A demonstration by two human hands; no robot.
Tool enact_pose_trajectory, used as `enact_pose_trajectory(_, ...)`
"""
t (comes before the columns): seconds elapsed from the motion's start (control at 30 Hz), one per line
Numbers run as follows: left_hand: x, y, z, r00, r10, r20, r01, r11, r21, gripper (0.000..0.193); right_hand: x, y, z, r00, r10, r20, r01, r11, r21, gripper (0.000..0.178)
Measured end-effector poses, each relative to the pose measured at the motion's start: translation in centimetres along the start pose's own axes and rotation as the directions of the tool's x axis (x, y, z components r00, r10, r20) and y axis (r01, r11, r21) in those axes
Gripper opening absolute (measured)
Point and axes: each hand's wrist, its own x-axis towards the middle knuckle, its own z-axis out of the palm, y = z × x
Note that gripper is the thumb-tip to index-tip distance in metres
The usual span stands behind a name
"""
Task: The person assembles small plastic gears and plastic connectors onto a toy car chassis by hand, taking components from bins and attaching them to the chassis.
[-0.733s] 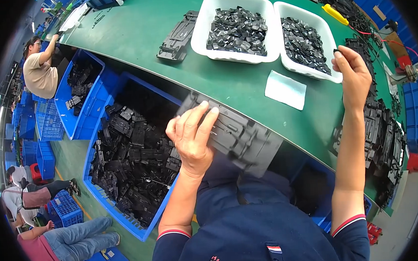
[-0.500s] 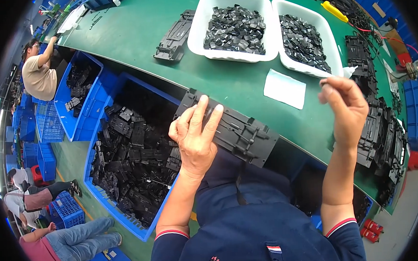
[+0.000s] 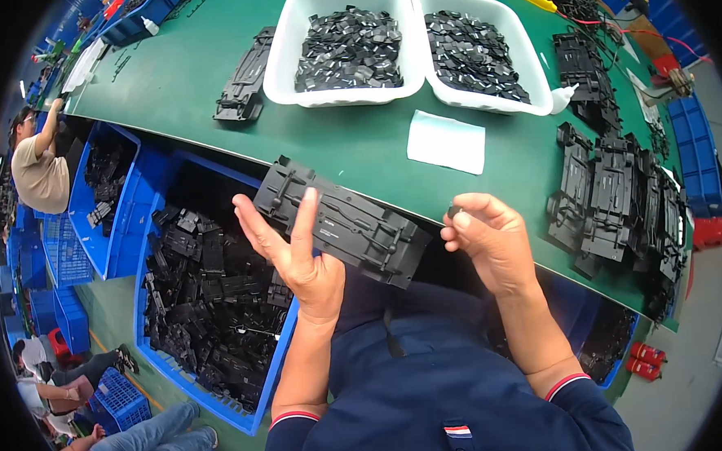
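Observation:
A long black plastic chassis-like part [image 3: 361,230] lies slanted across the near table edge, partly overhanging it. My left hand [image 3: 308,276] is at its lower left side, with one finger stretched over its top. Other fingers spread past its left end, and the thumb is mostly hidden. Just off the part's right end, my right hand [image 3: 492,239] is closed in a pinch on a small dark piece [image 3: 456,211]. Two white tubs, the left tub [image 3: 281,70] and the right tub [image 3: 540,85], hold heaps of small black shiny pieces.
A white cloth [image 3: 446,143] lies before the tubs. Similar black parts [image 3: 612,196] are stacked at right; another part [image 3: 245,78] lies left of the tubs. A blue bin [image 3: 163,350] of black parts stands below left. A white bottle [image 3: 562,98] lies by the right tub. People are at left.
My right hand has come down and left, close to the part's right end. The left hand's fingers have spread and shifted toward its left end. The whole view has shifted somewhat.

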Motion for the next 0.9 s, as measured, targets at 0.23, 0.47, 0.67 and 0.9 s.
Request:
enact_pose_trajectory(0.23,-0.6,-0.2,1.8,0.967,-0.249,-0.045,0.232,0.944,-0.235,0.058,0.3,0.0,-0.3,0.998,-0.042,-0.057,0.041,0.999,-0.014,0.017)
enact_pose_trajectory(0.47,-0.5,-0.4,2.7,0.93,-0.361,0.07,0.365,0.888,-0.278,0.06,1.4,-2.0,0.1,0.944,-0.308,-0.118,0.273,0.929,-0.248,0.016)
enact_pose_trajectory(0.67,0.0,-0.2,2.8,0.91,-0.381,0.163,0.414,0.86,-0.3,0.064,4.1,-6.4,0.0,0.853,-0.522,0.014,0.462,0.742,-0.485,0.015)
enact_pose_trajectory(0.9,0.6,0.2,2.4,0.886,-0.385,0.258,0.461,0.787,-0.411,0.065,5.6,-6.2,-0.5,0.933,-0.357,-0.038,0.293,0.819,-0.493,0.018)
